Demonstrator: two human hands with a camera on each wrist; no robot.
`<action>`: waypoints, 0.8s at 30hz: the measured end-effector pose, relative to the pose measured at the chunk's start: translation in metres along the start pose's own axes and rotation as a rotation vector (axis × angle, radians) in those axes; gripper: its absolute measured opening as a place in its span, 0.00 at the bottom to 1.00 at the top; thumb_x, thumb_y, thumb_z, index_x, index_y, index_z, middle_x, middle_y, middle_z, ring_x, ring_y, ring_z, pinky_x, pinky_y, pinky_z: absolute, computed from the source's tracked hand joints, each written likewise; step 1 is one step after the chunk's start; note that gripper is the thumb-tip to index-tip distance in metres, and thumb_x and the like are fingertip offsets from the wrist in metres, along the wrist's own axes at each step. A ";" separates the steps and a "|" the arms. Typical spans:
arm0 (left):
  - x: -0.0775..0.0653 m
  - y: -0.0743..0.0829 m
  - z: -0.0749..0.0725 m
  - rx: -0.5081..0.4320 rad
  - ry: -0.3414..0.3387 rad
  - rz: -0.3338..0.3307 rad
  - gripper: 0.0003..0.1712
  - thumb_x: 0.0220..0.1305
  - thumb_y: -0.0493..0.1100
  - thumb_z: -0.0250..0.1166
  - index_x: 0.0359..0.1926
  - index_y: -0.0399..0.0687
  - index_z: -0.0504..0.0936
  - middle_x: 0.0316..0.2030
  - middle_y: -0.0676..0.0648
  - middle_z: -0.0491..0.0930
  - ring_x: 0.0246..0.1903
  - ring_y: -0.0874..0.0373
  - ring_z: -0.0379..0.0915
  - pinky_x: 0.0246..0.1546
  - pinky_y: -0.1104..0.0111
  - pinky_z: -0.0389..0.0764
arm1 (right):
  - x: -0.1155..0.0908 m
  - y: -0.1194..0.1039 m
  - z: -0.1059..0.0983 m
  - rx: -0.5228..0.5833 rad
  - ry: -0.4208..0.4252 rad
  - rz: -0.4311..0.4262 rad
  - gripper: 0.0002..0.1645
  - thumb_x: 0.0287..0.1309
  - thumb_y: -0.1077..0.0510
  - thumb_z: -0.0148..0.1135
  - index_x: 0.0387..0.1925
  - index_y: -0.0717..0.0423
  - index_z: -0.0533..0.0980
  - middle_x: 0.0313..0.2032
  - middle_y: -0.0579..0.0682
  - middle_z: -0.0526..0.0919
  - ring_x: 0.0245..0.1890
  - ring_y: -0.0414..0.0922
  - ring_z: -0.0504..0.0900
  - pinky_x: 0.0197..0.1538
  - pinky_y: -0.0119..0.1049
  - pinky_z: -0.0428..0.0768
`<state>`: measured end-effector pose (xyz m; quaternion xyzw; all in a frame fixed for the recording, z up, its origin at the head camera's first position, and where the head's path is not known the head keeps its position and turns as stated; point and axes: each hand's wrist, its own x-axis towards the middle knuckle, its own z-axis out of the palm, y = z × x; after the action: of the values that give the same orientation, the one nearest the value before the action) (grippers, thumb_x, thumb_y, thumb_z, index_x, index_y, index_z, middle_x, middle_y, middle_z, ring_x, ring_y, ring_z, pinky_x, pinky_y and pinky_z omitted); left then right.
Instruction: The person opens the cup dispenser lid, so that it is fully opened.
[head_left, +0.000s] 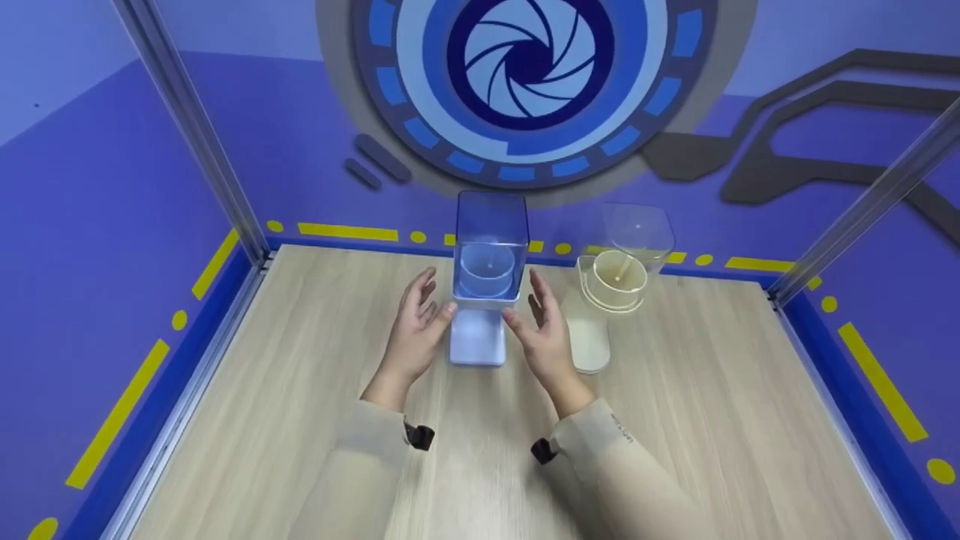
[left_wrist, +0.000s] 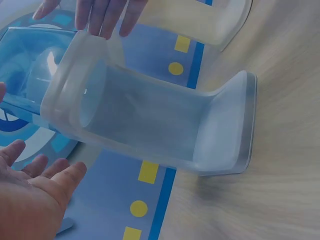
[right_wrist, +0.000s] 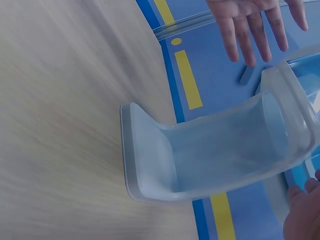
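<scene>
A pale blue plastic stand (head_left: 477, 337), C-shaped from the side, stands upright on the table with a see-through blue box (head_left: 492, 214) on top. Inside the box shows a round cup-like part (head_left: 487, 274). To its left is my left hand (head_left: 412, 334), and to its right my right hand (head_left: 547, 337), palms turned inward and fingers extended. Both wrist views show a gap between the stand (left_wrist: 145, 115) and the nearer hand's fingers. Neither hand holds anything.
Right of my right hand stands a similar cream stand (head_left: 590, 337) with a round cream cup (head_left: 617, 277) and a clear box (head_left: 641, 232) behind it. Patterned blue walls (head_left: 285, 150) and metal posts (head_left: 187, 120) enclose the wood-grain table (head_left: 300, 360).
</scene>
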<state>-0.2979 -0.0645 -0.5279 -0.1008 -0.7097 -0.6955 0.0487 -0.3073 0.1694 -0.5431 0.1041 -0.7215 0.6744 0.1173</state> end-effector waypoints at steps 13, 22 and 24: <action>0.018 -0.002 0.019 0.078 -0.029 0.066 0.37 0.87 0.37 0.61 0.88 0.34 0.60 0.87 0.34 0.61 0.87 0.39 0.61 0.84 0.58 0.71 | 0.009 -0.001 0.014 -0.008 -0.016 -0.026 0.42 0.81 0.64 0.65 0.85 0.74 0.59 0.85 0.71 0.63 0.87 0.65 0.64 0.88 0.52 0.66; 0.013 -0.002 0.022 0.137 0.048 0.051 0.34 0.88 0.39 0.61 0.87 0.40 0.65 0.85 0.38 0.67 0.84 0.42 0.68 0.80 0.57 0.77 | 0.009 0.002 0.015 -0.061 -0.012 -0.031 0.40 0.82 0.64 0.64 0.84 0.75 0.60 0.84 0.72 0.65 0.83 0.65 0.70 0.80 0.41 0.76; 0.011 -0.001 0.023 0.138 0.056 0.042 0.34 0.88 0.40 0.61 0.87 0.41 0.65 0.84 0.38 0.68 0.84 0.43 0.68 0.79 0.57 0.78 | 0.008 0.002 0.015 -0.062 -0.015 -0.035 0.40 0.82 0.65 0.64 0.84 0.75 0.60 0.83 0.72 0.66 0.83 0.65 0.71 0.80 0.41 0.77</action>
<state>-0.3074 -0.0406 -0.5272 -0.0925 -0.7520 -0.6465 0.0900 -0.3161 0.1544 -0.5432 0.1180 -0.7409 0.6489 0.1265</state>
